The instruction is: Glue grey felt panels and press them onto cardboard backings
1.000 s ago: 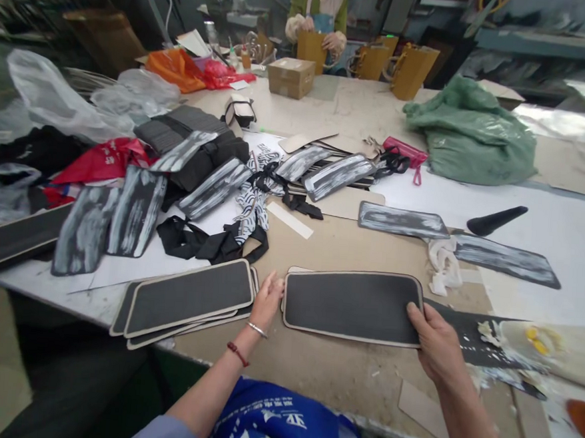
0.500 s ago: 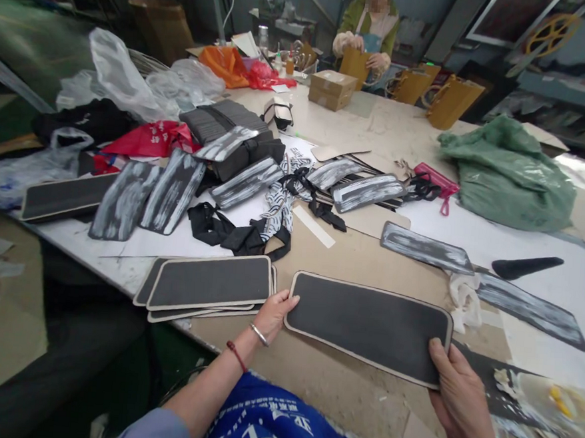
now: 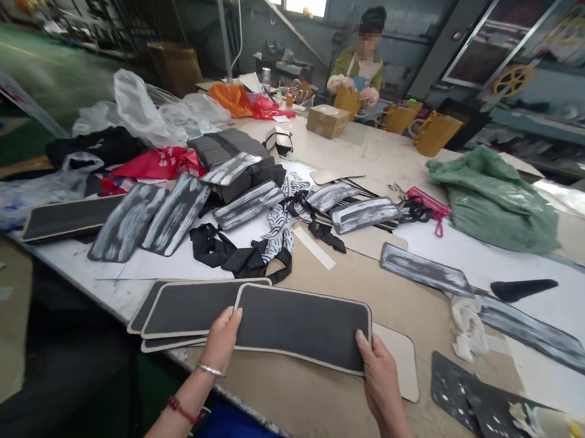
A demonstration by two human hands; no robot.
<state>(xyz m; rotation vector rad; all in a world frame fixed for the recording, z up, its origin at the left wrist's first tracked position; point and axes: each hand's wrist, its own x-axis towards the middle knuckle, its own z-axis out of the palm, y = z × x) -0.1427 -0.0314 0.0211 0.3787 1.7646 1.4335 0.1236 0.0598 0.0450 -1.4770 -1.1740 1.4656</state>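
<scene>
A dark rectangular panel with rounded corners and a beige border [image 3: 302, 326] is held at both ends. My left hand [image 3: 223, 337] pinches its left end, thumb on top. My right hand [image 3: 377, 362] grips its lower right corner, thumb on the dark face. The panel's left end overlaps a stack of similar bordered panels [image 3: 186, 308] on the table. Behind my right hand lies a plain beige panel [image 3: 402, 367], partly hidden by the hand and the held panel.
Panels smeared with white [image 3: 127, 221] lie across the table [image 3: 290, 392]. A black strap [image 3: 244, 259], a crumpled white cloth [image 3: 468, 321] and a green bag [image 3: 494, 200] are also there. Dark pieces with a glue-stained container [image 3: 563, 431] sit at right. A person [image 3: 358, 70] works opposite.
Both hands have carried the bordered panel leftward, so its left end now overlaps the stack. The beige panel shows at right. The head view has tilted up slightly.
</scene>
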